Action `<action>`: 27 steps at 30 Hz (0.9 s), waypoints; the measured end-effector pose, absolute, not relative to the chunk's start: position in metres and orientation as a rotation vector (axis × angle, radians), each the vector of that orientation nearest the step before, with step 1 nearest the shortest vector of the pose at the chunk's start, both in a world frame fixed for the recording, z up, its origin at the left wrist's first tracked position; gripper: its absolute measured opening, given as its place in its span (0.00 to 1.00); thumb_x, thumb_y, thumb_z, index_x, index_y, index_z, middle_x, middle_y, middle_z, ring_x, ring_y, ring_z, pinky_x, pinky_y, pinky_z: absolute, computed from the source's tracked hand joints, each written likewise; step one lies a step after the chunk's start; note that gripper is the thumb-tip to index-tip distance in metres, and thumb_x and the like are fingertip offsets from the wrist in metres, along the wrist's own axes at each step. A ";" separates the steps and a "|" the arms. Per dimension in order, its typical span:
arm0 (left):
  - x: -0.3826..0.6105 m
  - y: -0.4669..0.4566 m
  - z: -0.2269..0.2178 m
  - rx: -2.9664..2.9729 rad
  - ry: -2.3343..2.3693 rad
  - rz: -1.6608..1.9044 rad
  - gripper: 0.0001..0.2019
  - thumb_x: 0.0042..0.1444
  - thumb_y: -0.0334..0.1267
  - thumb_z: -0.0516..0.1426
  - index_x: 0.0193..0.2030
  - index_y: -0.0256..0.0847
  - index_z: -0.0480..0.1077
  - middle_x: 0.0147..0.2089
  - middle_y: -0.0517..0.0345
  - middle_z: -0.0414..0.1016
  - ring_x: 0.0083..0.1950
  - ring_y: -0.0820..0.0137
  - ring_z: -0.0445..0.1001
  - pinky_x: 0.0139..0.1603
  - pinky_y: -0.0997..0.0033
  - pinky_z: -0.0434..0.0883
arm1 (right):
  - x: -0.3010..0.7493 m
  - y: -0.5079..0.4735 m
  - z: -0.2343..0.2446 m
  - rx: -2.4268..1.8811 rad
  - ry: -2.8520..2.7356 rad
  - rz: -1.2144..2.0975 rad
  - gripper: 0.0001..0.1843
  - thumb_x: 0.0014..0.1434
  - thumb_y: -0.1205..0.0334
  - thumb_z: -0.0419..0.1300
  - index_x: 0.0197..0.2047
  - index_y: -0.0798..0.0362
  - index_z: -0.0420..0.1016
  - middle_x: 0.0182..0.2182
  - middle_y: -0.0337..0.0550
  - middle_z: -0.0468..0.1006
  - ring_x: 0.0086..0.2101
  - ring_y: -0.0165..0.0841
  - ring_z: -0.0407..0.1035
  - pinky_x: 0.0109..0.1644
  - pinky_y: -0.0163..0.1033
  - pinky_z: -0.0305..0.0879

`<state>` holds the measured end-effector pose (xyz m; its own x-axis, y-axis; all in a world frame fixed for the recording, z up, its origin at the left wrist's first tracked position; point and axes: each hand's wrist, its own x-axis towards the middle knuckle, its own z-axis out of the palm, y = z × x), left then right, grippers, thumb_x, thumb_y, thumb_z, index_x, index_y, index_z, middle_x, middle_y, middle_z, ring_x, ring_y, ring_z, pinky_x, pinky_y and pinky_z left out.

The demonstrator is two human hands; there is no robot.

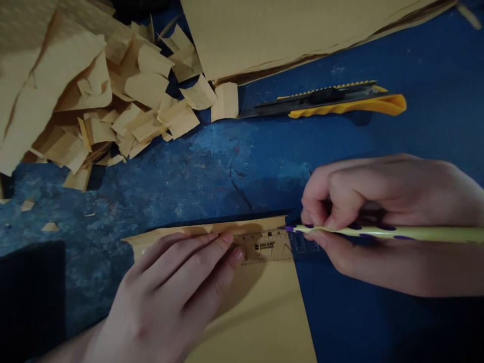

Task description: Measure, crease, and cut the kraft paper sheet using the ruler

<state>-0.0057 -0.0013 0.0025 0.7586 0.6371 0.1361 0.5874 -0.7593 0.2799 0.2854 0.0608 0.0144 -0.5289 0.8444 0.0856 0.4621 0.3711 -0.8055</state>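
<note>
A clear plastic ruler [266, 247] lies across a brown paper sheet [264, 317] close to its upper edge, and its right end reaches past the paper. My left hand [177, 287] rests on the ruler and sheet, fingers stretched out flat and pressing down. Between the thumb and fingers of my right hand [363, 201] is a pale green pencil [408, 233] with purple spots. It lies nearly level, its tip at the ruler's top edge by the paper's right corner. The fingertips of my right hand are close to the ruler's right end.
A yellow and black utility knife [340, 101] lies beyond my hands, blade pointing left. Many cut paper scraps [143, 106] are heaped at the upper left. A stack of brown paper [302, 30] lies at the back. The blue tabletop [181, 176] is stained and scuffed.
</note>
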 end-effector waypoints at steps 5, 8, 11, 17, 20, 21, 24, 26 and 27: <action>-0.007 -0.003 0.003 2.711 0.989 0.317 0.19 0.70 0.26 0.52 0.63 0.40 0.73 0.63 0.55 0.77 0.60 0.60 0.76 0.61 0.55 0.75 | 0.286 0.060 0.011 -1.119 -2.115 1.030 0.15 0.54 0.70 0.63 0.25 0.49 0.61 0.29 0.37 0.77 0.24 0.28 0.69 0.24 0.37 0.63; -0.008 -0.002 0.002 2.739 0.951 0.307 0.20 0.70 0.25 0.51 0.64 0.39 0.72 0.64 0.54 0.76 0.62 0.61 0.75 0.63 0.55 0.73 | 0.286 0.058 0.010 -1.109 -2.103 0.995 0.15 0.54 0.72 0.64 0.25 0.49 0.61 0.28 0.37 0.75 0.24 0.28 0.69 0.23 0.36 0.63; -0.008 -0.001 0.002 2.800 0.870 0.319 0.19 0.70 0.25 0.51 0.62 0.37 0.73 0.62 0.53 0.77 0.61 0.61 0.74 0.63 0.55 0.72 | 0.288 0.055 0.009 -1.110 -2.054 0.981 0.15 0.55 0.72 0.63 0.26 0.49 0.60 0.28 0.37 0.74 0.23 0.29 0.68 0.22 0.37 0.62; -0.002 -0.006 0.004 2.889 0.586 0.310 0.21 0.70 0.26 0.45 0.58 0.35 0.76 0.59 0.54 0.79 0.60 0.61 0.75 0.61 0.57 0.72 | 0.293 0.047 0.014 -1.032 -1.977 1.006 0.15 0.57 0.74 0.60 0.27 0.48 0.58 0.26 0.38 0.71 0.23 0.32 0.67 0.21 0.40 0.60; 0.002 -0.005 0.006 2.897 0.459 0.333 0.20 0.71 0.26 0.44 0.57 0.34 0.76 0.57 0.53 0.80 0.57 0.62 0.77 0.59 0.58 0.72 | 0.293 0.045 0.017 -1.097 -1.938 0.978 0.15 0.60 0.74 0.56 0.28 0.48 0.58 0.27 0.39 0.72 0.25 0.35 0.68 0.25 0.43 0.64; 0.004 -0.004 0.007 2.893 0.464 0.356 0.18 0.71 0.27 0.46 0.56 0.35 0.76 0.55 0.54 0.81 0.55 0.64 0.78 0.58 0.59 0.73 | 0.292 0.044 0.017 -1.084 -1.906 0.959 0.14 0.61 0.73 0.56 0.28 0.47 0.59 0.27 0.40 0.73 0.26 0.36 0.69 0.26 0.44 0.64; 0.007 -0.002 0.010 2.900 0.680 0.498 0.06 0.67 0.31 0.59 0.47 0.38 0.78 0.49 0.56 0.83 0.47 0.65 0.79 0.51 0.61 0.73 | 0.290 0.044 0.011 -0.946 -1.796 0.874 0.13 0.63 0.66 0.57 0.28 0.47 0.60 0.28 0.43 0.74 0.27 0.38 0.69 0.26 0.45 0.63; 0.007 -0.002 0.012 2.916 0.946 0.554 0.03 0.64 0.34 0.63 0.39 0.37 0.77 0.49 0.50 0.82 0.45 0.61 0.79 0.46 0.58 0.73 | 0.289 0.043 0.006 -0.895 -1.795 0.820 0.13 0.63 0.62 0.59 0.28 0.46 0.60 0.28 0.44 0.75 0.27 0.39 0.69 0.25 0.45 0.63; 0.007 -0.001 0.013 2.925 1.061 0.546 0.05 0.63 0.34 0.63 0.36 0.37 0.76 0.51 0.46 0.81 0.45 0.59 0.79 0.44 0.57 0.73 | 0.289 0.043 0.003 -0.894 -1.813 0.790 0.14 0.63 0.60 0.59 0.28 0.46 0.61 0.28 0.44 0.75 0.27 0.39 0.70 0.26 0.45 0.64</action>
<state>0.0066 -0.0015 0.0126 0.7146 0.6188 0.3263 0.6250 -0.7743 0.0996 0.2890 0.0429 0.0034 -0.2990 0.8385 0.4555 0.2379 0.5278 -0.8154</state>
